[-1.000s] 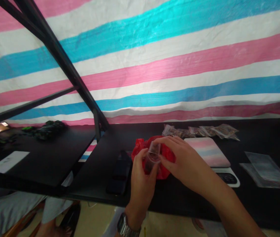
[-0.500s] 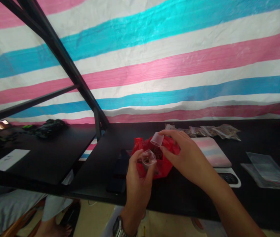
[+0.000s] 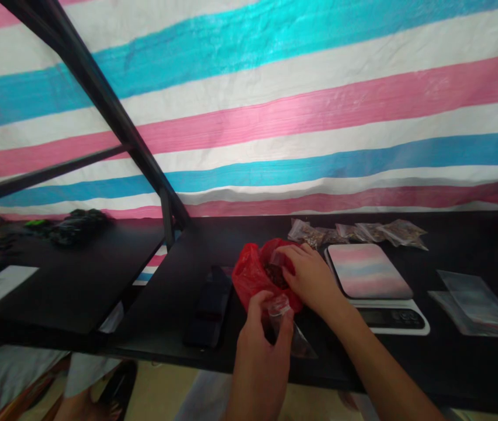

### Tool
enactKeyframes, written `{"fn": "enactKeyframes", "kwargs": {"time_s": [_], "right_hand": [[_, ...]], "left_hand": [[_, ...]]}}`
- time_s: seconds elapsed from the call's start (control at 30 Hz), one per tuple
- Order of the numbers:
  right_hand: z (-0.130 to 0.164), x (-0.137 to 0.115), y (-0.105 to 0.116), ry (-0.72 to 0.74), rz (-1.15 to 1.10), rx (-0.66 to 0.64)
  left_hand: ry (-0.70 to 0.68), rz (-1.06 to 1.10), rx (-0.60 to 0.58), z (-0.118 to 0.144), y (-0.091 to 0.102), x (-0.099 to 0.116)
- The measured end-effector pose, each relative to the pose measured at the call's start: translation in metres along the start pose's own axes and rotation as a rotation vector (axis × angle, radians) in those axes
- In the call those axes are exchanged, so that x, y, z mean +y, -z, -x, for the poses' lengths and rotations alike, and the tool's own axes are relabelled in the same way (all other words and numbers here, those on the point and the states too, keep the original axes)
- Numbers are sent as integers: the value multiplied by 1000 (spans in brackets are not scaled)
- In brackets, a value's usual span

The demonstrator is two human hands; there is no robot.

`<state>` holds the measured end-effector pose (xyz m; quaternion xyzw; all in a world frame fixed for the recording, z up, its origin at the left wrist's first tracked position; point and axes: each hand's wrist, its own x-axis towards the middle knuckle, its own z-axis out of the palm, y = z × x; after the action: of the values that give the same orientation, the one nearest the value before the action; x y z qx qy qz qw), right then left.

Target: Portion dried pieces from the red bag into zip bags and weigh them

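A red plastic bag lies open on the black table, with dark brown bits inside. My right hand reaches into its mouth and grips a small clear cup, which is partly hidden in the bag. My left hand is nearer the table's front edge. It pinches a small clear plastic pouch by its top between thumb and fingers, and the pouch hangs down to the right.
A white scale with a shiny plate stands right of the red bag. Several small filled pouches lie behind it. Empty clear bags lie far right, a black flat object left of the red bag. A second black table holds white paper.
My right hand has gone down from above the red bag into it with the cup. My left hand with the clear pouch has dropped toward the table's front edge.
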<state>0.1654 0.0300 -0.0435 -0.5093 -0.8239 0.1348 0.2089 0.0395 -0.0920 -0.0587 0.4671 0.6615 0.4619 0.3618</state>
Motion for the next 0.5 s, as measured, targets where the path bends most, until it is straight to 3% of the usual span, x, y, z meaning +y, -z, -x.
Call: {"fn": "enactKeyframes", "kwargs": {"time_s": [0.2,0.5], "right_hand": [[0,-4,-2,72,-66,-50],[9,0,18,94,-280,-169]], "left_hand": [[-13,24,-21,-4,1,1],[-25,57,9,-11,1,-6]]}}
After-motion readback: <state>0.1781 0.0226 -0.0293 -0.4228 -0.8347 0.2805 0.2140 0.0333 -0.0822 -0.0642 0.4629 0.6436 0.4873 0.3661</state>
